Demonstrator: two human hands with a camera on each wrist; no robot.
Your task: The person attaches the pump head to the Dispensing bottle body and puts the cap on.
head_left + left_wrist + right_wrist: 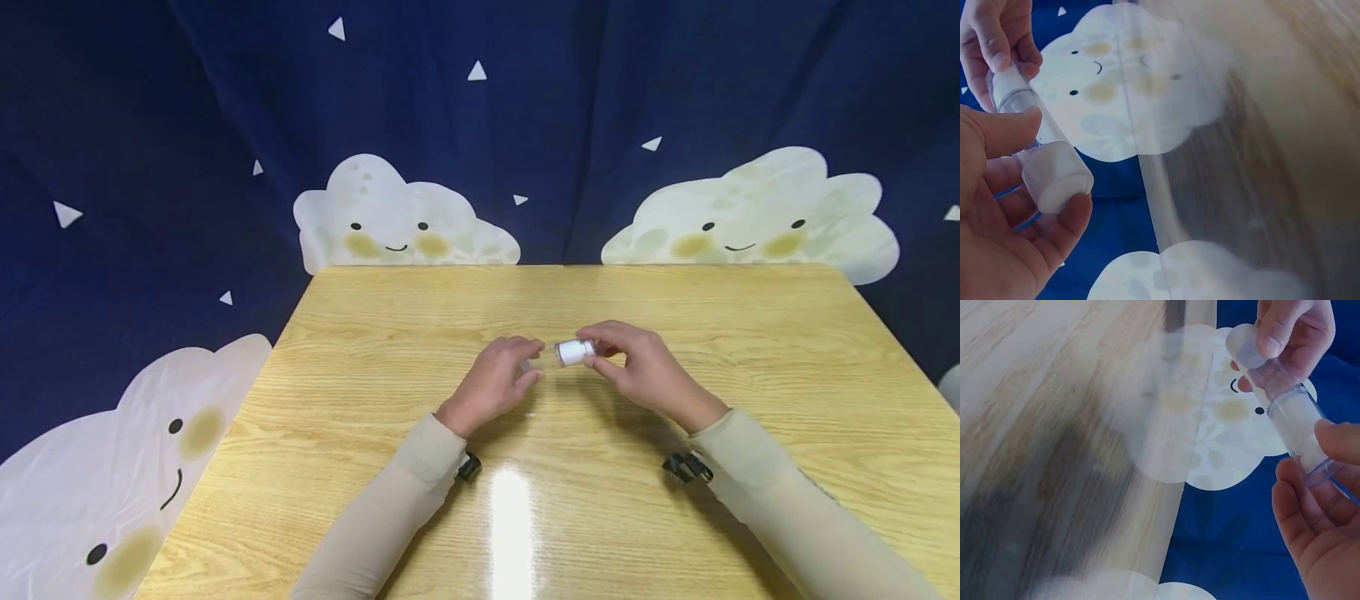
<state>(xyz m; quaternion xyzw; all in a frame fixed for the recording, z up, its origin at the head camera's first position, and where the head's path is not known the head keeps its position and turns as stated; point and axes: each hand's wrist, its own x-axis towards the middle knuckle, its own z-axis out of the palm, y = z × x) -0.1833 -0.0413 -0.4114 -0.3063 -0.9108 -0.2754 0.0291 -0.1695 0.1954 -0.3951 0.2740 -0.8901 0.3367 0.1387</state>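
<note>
Both hands hold a small clear-and-white plastic bottle (pixel 573 352) above the middle of the table, one at each end. My left hand (pixel 495 379) grips the left end, between thumb and fingers. In the left wrist view that end of the bottle (pixel 1060 175) is white and rounded, with a see-through stretch beside it. My right hand (pixel 645 367) pinches the other end, where a clear wall surrounds a white core, seen on the bottle (pixel 1300 422) in the right wrist view. The two parts line up lengthwise; whether they are joined, I cannot tell.
A glossy wood-grain table (pixel 337 467) lies under the hands, with a bright light reflection near its front. Behind it hangs a dark blue curtain (pixel 540 125) printed with smiling clouds and white triangles. Each sleeve cuff has a small black device (pixel 686 467) at the wrist.
</note>
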